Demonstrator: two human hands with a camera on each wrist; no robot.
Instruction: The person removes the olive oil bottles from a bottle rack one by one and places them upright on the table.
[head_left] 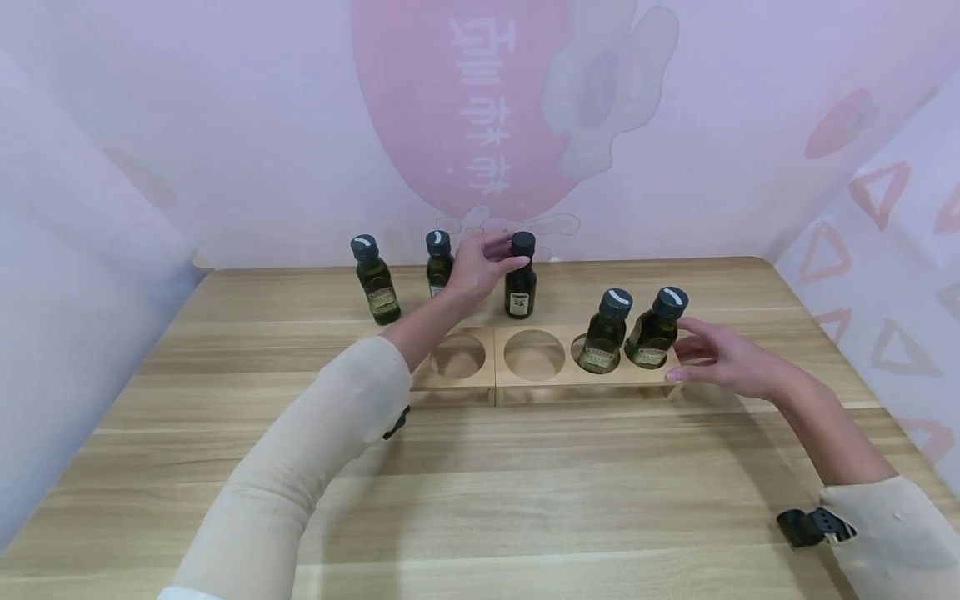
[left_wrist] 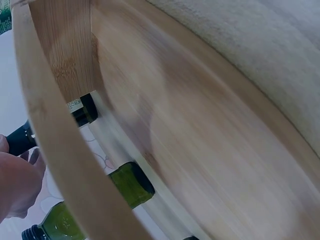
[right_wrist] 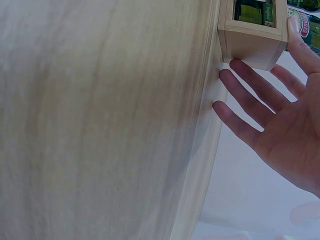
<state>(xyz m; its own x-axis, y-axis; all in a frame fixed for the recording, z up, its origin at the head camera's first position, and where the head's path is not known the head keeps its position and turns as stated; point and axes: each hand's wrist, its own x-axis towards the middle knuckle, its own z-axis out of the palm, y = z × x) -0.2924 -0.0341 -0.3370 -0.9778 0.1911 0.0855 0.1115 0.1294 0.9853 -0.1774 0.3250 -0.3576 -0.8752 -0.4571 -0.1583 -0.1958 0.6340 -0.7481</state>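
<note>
My left hand [head_left: 480,271] pinches a small dark bottle [head_left: 520,293] by its neck, just under the black cap. The bottle stands upright behind the wooden rack [head_left: 495,392], and a pale label shows on its front. In the left wrist view, part of the left hand [left_wrist: 20,182] appears at the left edge, by the bottle's cap. At the rack's right end rests my right hand [head_left: 723,360]. The right wrist view shows its thumb against the rack's edge and its other fingers [right_wrist: 245,97] extended, holding nothing.
Two green bottles with dark caps, one left [head_left: 602,337] and one right [head_left: 654,333], sit tilted in the rack's right holes. Behind the rack stand another green bottle [head_left: 378,287] and one [head_left: 439,265] partly hidden by my left hand. A pink-printed white sheet [head_left: 262,167] rises behind the wooden table [head_left: 525,500].
</note>
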